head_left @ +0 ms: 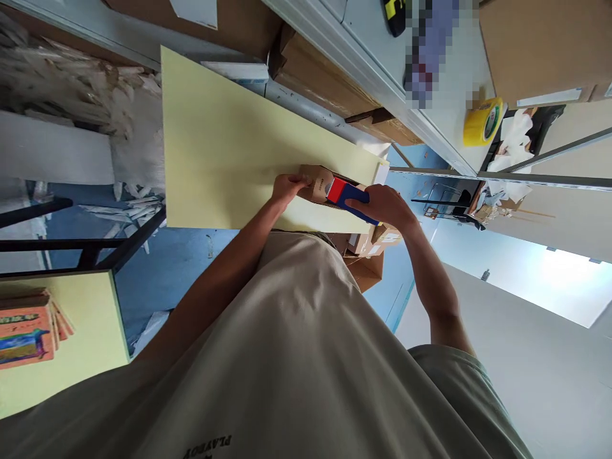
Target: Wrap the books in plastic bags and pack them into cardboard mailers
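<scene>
Right, down on the box [316, 183], small and brown, parked at the near edge of the yellow table [224, 146], close against the body. Pinned from the left by the left hand [285, 189], fingers curled over its top corner, closed on the cardboard. Pressed from the other side by a red-and-blue tool [348, 194], probably a tape dispenser or cutter, too small to call. Wrapped tight in the right hand [385, 205], fingers folded round the blue handle, red end touching the box top.

Looks like the sealing or slitting stroke along the top seam, mid-way at best; can't tell whether any tape is down. Calls for a firm brace from the left, a steady pull of the tool along the seam, and care to keep the box from sliding off the table edge.

Further out: more brown cartons [363, 255] stacked below the table, a yellow tape roll [482, 121] up on the grey bench [449, 108], blue floor [182, 261] underneath.
</scene>
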A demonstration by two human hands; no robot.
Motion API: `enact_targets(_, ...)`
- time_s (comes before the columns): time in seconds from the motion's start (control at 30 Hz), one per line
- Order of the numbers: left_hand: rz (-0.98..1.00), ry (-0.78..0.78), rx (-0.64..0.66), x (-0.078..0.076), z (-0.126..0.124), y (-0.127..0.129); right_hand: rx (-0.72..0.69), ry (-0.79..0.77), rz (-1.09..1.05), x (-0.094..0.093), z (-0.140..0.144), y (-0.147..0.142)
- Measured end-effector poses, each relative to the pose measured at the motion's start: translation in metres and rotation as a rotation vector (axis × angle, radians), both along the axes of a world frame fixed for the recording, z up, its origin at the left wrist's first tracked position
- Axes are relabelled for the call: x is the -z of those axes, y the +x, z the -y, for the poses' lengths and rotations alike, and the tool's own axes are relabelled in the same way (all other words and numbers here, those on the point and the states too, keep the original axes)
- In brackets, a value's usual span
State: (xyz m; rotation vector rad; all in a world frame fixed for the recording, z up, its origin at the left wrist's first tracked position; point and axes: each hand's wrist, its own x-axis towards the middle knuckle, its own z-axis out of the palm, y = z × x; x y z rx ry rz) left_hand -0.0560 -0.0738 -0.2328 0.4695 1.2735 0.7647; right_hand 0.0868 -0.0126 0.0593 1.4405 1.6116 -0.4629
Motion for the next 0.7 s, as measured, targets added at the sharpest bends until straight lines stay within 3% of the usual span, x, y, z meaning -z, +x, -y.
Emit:
enact_targets(0.13,-0.253,-0.090,-0.006,-0.003,0.004,-0.008,0.006,0.010,-0.008,0.000,0.002,0.001)
enact_targets(0.27,-0.203,0.134,0.066,-0.021,0.021,-0.007,0.000,0.012,-0.002,-0.003,0.004,0.005)
enact_targets(0.4,-0.136,0.394,0.274,-0.043,0.038,0.011,-0.029,0.028,-0.001,-0.005,0.006,0.010)
enact_targets(0.53,-0.285,0.437,0.345,-0.052,0.039,0.027,-0.028,0.039,-0.016,-0.005,0.010,0.012)
enact_targets(0.7,-0.367,0.495,0.394,-0.060,0.024,0.022,-0.003,0.043,-0.004,-0.007,0.017,0.009)
